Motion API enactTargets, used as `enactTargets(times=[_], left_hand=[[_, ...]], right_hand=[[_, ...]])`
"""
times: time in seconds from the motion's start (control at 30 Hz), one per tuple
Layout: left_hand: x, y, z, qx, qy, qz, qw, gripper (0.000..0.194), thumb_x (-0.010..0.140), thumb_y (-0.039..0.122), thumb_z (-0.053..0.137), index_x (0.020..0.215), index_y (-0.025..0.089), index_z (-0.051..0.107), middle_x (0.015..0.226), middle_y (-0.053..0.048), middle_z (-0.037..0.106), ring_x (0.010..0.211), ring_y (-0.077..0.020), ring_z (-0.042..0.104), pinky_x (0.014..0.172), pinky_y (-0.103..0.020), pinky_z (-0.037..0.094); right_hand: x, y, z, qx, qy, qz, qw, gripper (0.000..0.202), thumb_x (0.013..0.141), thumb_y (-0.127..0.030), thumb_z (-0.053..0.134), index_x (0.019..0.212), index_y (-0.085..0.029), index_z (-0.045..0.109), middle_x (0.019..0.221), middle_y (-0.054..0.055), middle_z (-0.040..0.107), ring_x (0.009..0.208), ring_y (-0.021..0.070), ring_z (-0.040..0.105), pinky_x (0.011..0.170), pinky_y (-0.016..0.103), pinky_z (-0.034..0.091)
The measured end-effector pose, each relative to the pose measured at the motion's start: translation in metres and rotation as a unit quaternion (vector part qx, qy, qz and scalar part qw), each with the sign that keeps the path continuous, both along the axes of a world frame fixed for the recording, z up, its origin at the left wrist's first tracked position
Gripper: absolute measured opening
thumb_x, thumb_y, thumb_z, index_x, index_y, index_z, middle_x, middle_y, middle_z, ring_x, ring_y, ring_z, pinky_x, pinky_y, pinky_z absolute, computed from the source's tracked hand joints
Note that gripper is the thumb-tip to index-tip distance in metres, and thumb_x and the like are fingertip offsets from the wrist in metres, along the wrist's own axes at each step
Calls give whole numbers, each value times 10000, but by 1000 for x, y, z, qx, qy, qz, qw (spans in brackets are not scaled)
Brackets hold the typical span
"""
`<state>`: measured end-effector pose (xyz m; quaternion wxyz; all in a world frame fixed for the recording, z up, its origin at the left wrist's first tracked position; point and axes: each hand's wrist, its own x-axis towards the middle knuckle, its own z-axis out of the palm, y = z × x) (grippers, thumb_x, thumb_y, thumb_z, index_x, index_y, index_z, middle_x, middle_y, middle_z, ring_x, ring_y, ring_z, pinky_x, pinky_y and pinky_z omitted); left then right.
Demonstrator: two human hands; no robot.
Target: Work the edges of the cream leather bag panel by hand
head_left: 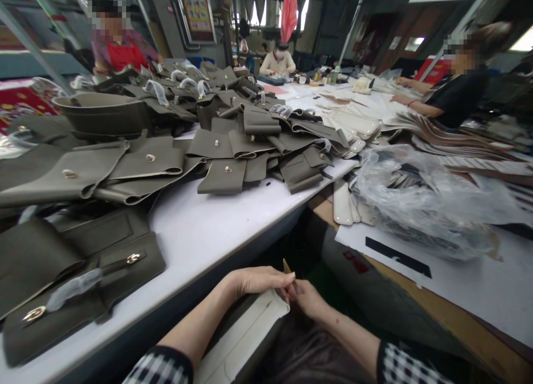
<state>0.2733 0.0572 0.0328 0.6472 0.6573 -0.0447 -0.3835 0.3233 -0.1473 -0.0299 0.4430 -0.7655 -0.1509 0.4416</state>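
Observation:
Low in the head view, a folded leather piece (245, 339) with a pale inner side lies over my lap. My left hand (260, 281) is closed on its far end, fingers curled over the edge. Close against it, my right hand (306, 298) is closed around a thin yellow tool (288, 268), whose tip points up and away. The two hands nearly touch at the piece's corner. What the fingertips do under the edge is hidden.
Grey-brown leather pieces (225, 175) with metal clasps are heaped on the white table (200, 217). At the right are a clear plastic bag (433, 200), a black strip (397, 256) and stacked pale strips. Three people work around the tables, left, far and right.

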Motion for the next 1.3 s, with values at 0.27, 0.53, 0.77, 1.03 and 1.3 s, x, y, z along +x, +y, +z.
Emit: enactTargets(times=[0.27,0.53,0.77,1.03,1.3], left_hand=[[3,2,-9,1,53,-33,998,700,557,500,879,1144,207,636,961,-30,717,916,-213,655,885,-337,481],[5,7,-8,42,28,-58,997,850,529,395,904,1288,234,556,1074,-36,694,1008,-251,641,871,-334,505],[7,11,-9,66,-11,-68,995,861,592,490,854,1344,229,526,1080,-61,703,983,-264,654,825,-329,515],[7,9,-1,79,0,-68,995,934,603,464,844,1409,193,458,1098,-81,699,997,-267,645,803,-310,504],[5,8,-8,67,-6,-53,996,1051,581,444,849,1472,171,363,1094,-98,679,976,-279,632,786,-319,494]], right_hand=[[36,-75,80,-75,100,121,985,303,903,-450,528,917,-148,551,588,-3,637,387,108,565,375,167,413],[-3,-39,74,-111,214,185,953,372,914,-524,496,889,-160,571,493,-17,597,264,97,478,269,150,357],[-7,-33,72,-106,210,168,957,398,922,-549,479,867,-164,561,485,-11,592,264,101,471,264,156,354],[-15,-24,78,-123,213,146,958,432,920,-586,469,873,-171,579,461,-21,569,264,90,453,265,143,340],[-25,-18,74,-160,240,121,950,436,970,-533,384,758,-174,513,430,-10,550,253,99,452,266,156,350]])
